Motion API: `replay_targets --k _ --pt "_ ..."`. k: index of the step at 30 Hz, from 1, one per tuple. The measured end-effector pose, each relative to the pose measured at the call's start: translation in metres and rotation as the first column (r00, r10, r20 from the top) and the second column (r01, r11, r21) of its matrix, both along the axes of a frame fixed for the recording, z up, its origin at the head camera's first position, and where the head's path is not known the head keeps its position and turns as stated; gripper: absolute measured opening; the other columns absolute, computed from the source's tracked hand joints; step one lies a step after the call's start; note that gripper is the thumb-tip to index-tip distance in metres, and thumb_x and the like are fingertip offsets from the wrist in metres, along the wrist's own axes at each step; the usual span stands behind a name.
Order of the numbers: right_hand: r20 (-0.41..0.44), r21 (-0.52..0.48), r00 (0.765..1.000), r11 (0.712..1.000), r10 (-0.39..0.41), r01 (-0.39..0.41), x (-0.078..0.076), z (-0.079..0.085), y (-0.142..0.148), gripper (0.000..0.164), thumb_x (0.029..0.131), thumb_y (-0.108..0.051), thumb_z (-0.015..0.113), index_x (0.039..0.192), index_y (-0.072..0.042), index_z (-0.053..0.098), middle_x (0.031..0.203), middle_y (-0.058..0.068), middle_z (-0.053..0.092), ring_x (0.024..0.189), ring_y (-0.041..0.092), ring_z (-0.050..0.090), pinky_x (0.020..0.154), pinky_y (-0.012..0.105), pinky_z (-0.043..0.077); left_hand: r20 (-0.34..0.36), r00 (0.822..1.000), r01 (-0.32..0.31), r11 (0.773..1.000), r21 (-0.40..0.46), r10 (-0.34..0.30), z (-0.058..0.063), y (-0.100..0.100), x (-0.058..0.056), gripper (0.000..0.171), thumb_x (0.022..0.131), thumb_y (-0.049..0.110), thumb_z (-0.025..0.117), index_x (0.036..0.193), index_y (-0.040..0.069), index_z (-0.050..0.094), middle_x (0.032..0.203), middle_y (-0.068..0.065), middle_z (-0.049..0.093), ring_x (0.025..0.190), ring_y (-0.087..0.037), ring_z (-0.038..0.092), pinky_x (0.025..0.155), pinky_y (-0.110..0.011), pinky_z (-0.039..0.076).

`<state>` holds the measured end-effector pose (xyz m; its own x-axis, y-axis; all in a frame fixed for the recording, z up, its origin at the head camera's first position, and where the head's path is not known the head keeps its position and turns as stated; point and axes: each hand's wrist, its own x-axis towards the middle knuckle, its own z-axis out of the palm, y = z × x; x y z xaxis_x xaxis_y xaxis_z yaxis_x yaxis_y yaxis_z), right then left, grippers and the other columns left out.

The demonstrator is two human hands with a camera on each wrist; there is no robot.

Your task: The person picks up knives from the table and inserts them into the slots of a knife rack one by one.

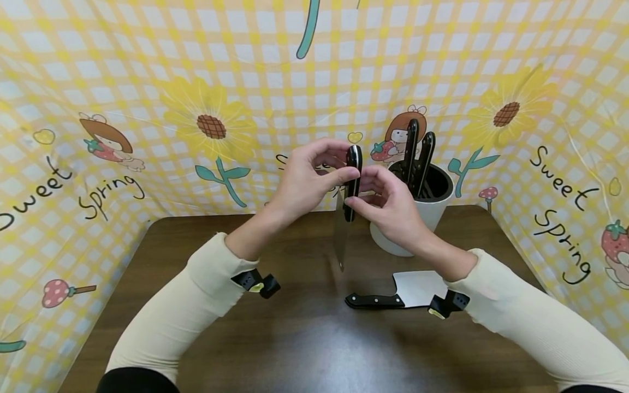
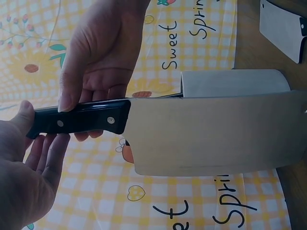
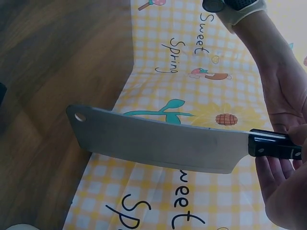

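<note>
Above the table, both hands hold a cleaver (image 1: 354, 157) with its blade pointing down. My left hand (image 1: 306, 177) pinches the upper, butt end of the black riveted handle between thumb and fingers. Lower on the same handle, nearer the blade, the thumb and fingers of my right hand (image 1: 395, 210) pinch it. The broad steel blade (image 2: 216, 134) shows flat in the left wrist view; in the right wrist view a hole is visible near the far corner of the blade (image 3: 158, 141). From the head it appears almost edge-on.
A second cleaver (image 1: 375, 301) lies on the brown table (image 1: 275, 338), handle to the left, its blade partly behind my right wrist. At the back right stands a white container (image 1: 432, 215) with black-handled tools (image 1: 423, 164) upright in it. Checked cloth (image 1: 265, 98) surrounds the table's back and sides.
</note>
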<state>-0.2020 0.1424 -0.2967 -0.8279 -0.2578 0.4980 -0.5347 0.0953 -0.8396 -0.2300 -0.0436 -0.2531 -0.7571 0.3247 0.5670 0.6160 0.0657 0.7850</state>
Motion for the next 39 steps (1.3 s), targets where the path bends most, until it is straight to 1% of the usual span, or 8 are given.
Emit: replay_targets --k 4,8,12,16,19,26,32,39 --pt "-0.005 0.008 1.0 1.0 -0.008 0.008 0.002 0.001 0.001 0.036 0.089 0.01 0.071 0.121 0.007 0.055 0.104 0.009 0.066 0.097 0.014 0.064 0.083 0.026 0.057 0.012 1.0 0.021 1.0 0.007 -0.021 0.0 0.001 0.0 0.033 0.087 0.0 0.079 0.118 -0.005 0.068 0.099 -0.014 0.07 0.086 -0.019 0.069 0.078 -0.038 0.058" --pt "0.0 0.008 1.0 1.0 0.0 0.0 0.003 0.002 0.004 0.035 0.089 0.011 0.071 0.12 0.007 0.056 0.105 0.011 0.067 0.097 0.015 0.064 0.082 0.025 0.057 0.039 0.998 0.056 0.998 0.014 -0.057 -0.001 0.002 0.0 0.034 0.088 -0.001 0.078 0.12 -0.006 0.066 0.102 -0.015 0.07 0.088 -0.02 0.069 0.077 -0.034 0.059" --pt "0.006 0.012 1.0 1.0 0.002 -0.002 0.004 0.005 0.008 0.036 0.088 0.011 0.071 0.121 0.007 0.056 0.105 0.01 0.068 0.096 0.017 0.065 0.082 0.026 0.057 0.035 0.997 0.075 0.997 0.006 -0.075 -0.002 0.002 -0.001 0.034 0.091 0.0 0.076 0.123 -0.005 0.065 0.105 -0.014 0.069 0.091 -0.021 0.069 0.077 -0.031 0.058" --pt "0.021 0.016 1.0 1.0 -0.002 0.002 0.005 0.007 0.014 0.037 0.089 0.01 0.071 0.123 0.007 0.057 0.104 0.007 0.068 0.095 0.018 0.065 0.082 0.027 0.057 0.029 0.996 0.086 0.996 0.001 -0.086 -0.004 0.0 -0.003 0.031 0.096 0.002 0.07 0.125 -0.005 0.063 0.103 -0.015 0.067 0.09 -0.03 0.069 0.076 -0.036 0.059" --pt "0.031 0.02 0.999 1.0 -0.013 0.012 0.007 0.007 0.019 0.036 0.089 0.01 0.07 0.123 0.007 0.057 0.103 0.005 0.068 0.095 0.018 0.066 0.082 0.026 0.057 0.048 0.994 0.098 0.995 0.004 -0.098 -0.007 -0.003 -0.004 0.027 0.1 0.003 0.063 0.125 -0.007 0.062 0.103 -0.016 0.066 0.09 -0.034 0.069 0.075 -0.041 0.06" --pt "0.032 0.041 0.998 0.997 -0.059 0.058 0.01 0.008 0.032 0.032 0.091 0.008 0.069 0.12 0.007 0.056 0.102 0.001 0.068 0.096 0.015 0.066 0.085 0.024 0.056 0.076 0.991 0.114 0.993 -0.035 -0.111 -0.016 -0.013 -0.005 0.027 0.104 0.006 0.057 0.128 -0.006 0.06 0.115 -0.017 0.066 0.098 -0.025 0.07 0.081 -0.041 0.06" --pt "0.022 0.072 0.994 0.992 -0.109 0.108 0.014 0.009 0.047 0.03 0.092 0.007 0.069 0.119 0.006 0.056 0.102 -0.001 0.068 0.098 0.014 0.065 0.087 0.023 0.053 0.148 0.986 0.09 0.99 -0.104 -0.074 -0.033 -0.026 -0.004 0.028 0.105 0.011 0.057 0.13 -0.002 0.06 0.12 -0.014 0.066 0.104 -0.023 0.067 0.091 -0.044 0.056" --pt "0.027 0.078 0.989 0.986 -0.147 0.145 0.02 0.012 0.061 0.027 0.093 0.005 0.069 0.116 0.0 0.057 0.099 -0.003 0.068 0.094 0.014 0.064 0.084 0.021 0.052 0.243 0.969 0.089 0.98 -0.18 -0.044 -0.067 -0.04 -0.002 0.03 0.105 0.015 0.059 0.132 0.002 0.059 0.125 -0.013 0.065 0.113 -0.025 0.064 0.097 -0.04 0.053"
